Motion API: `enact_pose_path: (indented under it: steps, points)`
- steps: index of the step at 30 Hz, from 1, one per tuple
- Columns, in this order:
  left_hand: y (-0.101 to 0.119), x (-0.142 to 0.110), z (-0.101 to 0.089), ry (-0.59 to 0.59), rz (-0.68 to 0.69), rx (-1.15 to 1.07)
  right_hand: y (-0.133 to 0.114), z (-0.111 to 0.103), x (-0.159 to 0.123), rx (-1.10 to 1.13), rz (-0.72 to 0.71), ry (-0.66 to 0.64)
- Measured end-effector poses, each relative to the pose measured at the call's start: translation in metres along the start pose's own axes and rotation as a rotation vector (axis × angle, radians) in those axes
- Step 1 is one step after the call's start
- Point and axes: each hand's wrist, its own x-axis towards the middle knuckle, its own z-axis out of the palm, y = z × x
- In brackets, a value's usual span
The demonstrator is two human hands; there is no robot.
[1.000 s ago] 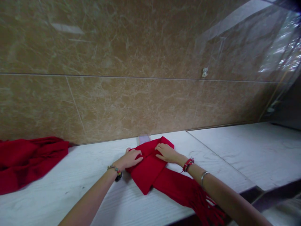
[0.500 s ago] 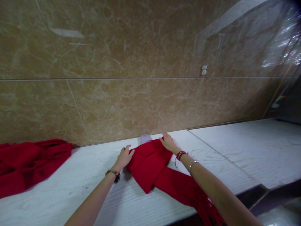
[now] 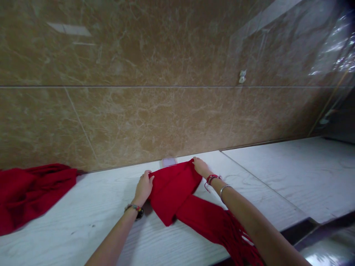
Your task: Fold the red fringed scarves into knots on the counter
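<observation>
A red fringed scarf (image 3: 172,188) lies partly folded on the white wood-grain counter (image 3: 111,229). Its fringed tail runs toward the lower right, passing beneath my right forearm and over the front edge. My left hand (image 3: 144,187) grips the scarf's left upper corner between thumb and fingers. At the right upper corner, my right hand (image 3: 201,167) pinches the cloth. Just behind the scarf's far edge, against the wall, lies a small pale blurred card-like piece (image 3: 169,162).
A bunched heap of red cloth (image 3: 36,192) lies at the far left. The brown marble-tiled wall (image 3: 155,118) rises right behind the counter, with a small white fitting (image 3: 242,76) on it. A dark gap shows along the front edge at lower right.
Both hands have closed on the scarf's upper corners, where the fingers lay looser before. The folded upper edge looks straighter and smoother. The view has shifted slightly.
</observation>
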Motion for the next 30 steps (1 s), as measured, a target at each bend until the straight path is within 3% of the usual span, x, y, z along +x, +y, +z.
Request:
enact_pose_path:
  steps: [3, 6, 9, 12, 16, 20, 23, 28, 30]
  points:
    - [0.013, -0.011, -0.007, 0.076, 0.028, 0.169, -0.002, 0.001, -0.003, -0.018, -0.025, 0.015]
    - [0.035, -0.024, -0.018, 0.12, 0.182, 0.277, -0.002, -0.009, -0.005, -0.009, -0.077, 0.036]
    - [0.058, -0.031, -0.02, -0.095, 0.29, 0.202, -0.003, -0.025, -0.004, -0.028, -0.368, -0.045]
    - [0.068, -0.029, -0.015, -0.342, 0.232, 0.129, -0.006, -0.04, 0.002, -0.152, -0.675, -0.252]
    - [0.058, -0.025, -0.009, -0.42, 0.186, 0.071, -0.009, -0.055, 0.019, -0.325, -0.724, -0.317]
    - [0.044, -0.031, -0.006, -0.387, 0.108, 0.081, -0.008, -0.053, 0.027, -0.341, -0.72, -0.307]
    - [0.046, -0.043, -0.006, -0.334, 0.082, 0.145, -0.01, -0.045, 0.018, -0.344, -0.662, -0.255]
    - [0.053, -0.067, -0.006, -0.079, 0.299, 0.282, -0.021, -0.035, -0.019, -0.345, -0.561, -0.041]
    - [0.05, -0.076, -0.005, -0.054, 0.452, 0.309, -0.021, -0.028, -0.036, -0.33, -0.552, 0.046]
